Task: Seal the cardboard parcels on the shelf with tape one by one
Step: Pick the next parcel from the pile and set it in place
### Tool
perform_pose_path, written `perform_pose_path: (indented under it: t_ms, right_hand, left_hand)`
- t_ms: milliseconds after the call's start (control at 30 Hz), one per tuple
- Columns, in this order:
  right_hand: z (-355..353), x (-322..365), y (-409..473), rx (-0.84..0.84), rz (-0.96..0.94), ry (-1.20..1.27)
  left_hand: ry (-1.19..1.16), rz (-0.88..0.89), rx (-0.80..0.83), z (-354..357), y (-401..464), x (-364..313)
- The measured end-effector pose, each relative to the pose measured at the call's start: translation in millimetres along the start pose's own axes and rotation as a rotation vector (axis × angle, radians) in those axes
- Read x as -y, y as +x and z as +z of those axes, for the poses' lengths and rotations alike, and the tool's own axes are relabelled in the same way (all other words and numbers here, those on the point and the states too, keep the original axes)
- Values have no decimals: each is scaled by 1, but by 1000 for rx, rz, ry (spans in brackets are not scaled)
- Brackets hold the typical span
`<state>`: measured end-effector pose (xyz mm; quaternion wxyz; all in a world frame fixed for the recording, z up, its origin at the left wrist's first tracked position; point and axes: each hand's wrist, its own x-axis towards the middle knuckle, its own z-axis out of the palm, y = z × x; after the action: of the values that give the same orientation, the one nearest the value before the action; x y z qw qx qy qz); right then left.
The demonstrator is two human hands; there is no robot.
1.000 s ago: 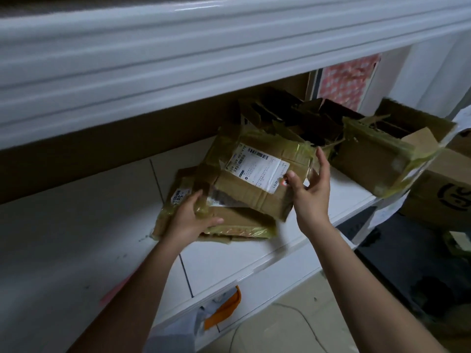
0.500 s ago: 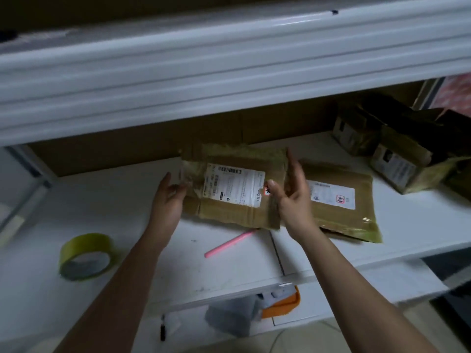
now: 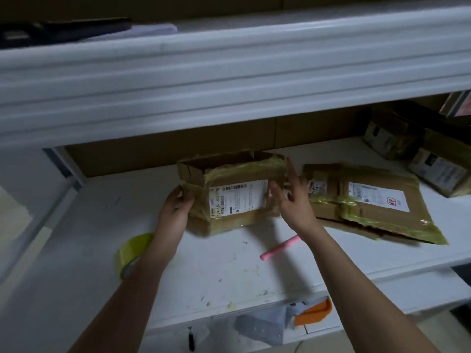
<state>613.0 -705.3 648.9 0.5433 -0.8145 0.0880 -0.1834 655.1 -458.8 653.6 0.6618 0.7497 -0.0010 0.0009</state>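
1. Forearms reaching up from the bottom edge toward the white shelf [image 3: 204, 271], bare to the elbow.
2. Below the shelf lip, something orange [image 3: 314, 312] and a grey crumpled item [image 3: 262, 327], both too dim to identify.
3. Nearest on the shelf surface: roll of yellowish tape [image 3: 128, 253] lying at the left, partly hidden behind the left forearm.
4. Pink pen-like stick [image 3: 279, 247] lying flat on the shelf, just beside the right wrist, apart from the boxes.
5. Left hand [image 3: 175, 210] gripping the left end of the cardboard parcel [image 3: 237, 194], thumb curled onto its front face.
6. Right hand [image 3: 293, 200] at the parcel's right end, fingers fairly straight and spread, fingertips touching the corner; thumb near the label [image 3: 239, 198]. Looks like a light touch rather than a firm grasp.
7. Parcel standing on the shelf between both hands, tilted toward the camera, top flaps open, yellowish tape wrapped round its upper part.
8. Just right of the right hand: flat taped parcel [image 3: 377, 207] lying on the shelf, white label facing up.
9. Farther back at the right: more taped boxes [image 3: 418, 154] piled in shadow, details hard to make out.
10. Brown cardboard backing [image 3: 178, 149] behind, upper shelf edge [image 3: 229, 80] crossing overhead.
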Motion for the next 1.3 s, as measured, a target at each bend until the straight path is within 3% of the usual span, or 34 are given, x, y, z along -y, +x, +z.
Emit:
perform_pose_path:
  t_ms: [167,300,467,733,900,1033,1167,1300]
  right_hand:
    - [22,-8,-26,26,23,153]
    - [26,-3,-39,48,51,116]
    - [25,11,-43,31,-29,41]
    - [40,4,-51,119,-57,78]
    - [42,-2,-49,67,-98,65]
    - [38,3,-49,51,-180,35]
    - [34,2,-55,21,-169,129]
    - [34,3,-51,19,-188,-21]
  left_hand:
    - [-192,-1,145,-16,-4,14]
    - [-324,-123,280,-20,-10,15]
    - [-380,13,170,-26,-12,19]
    - [-161,105,209,-42,-20,31]
    - [-151,97,221,-46,-16,33]
    - [30,131,205,-45,-16,30]
    - [-47,84,305,-41,-14,32]
    - [-124,54,301,-42,-10,34]
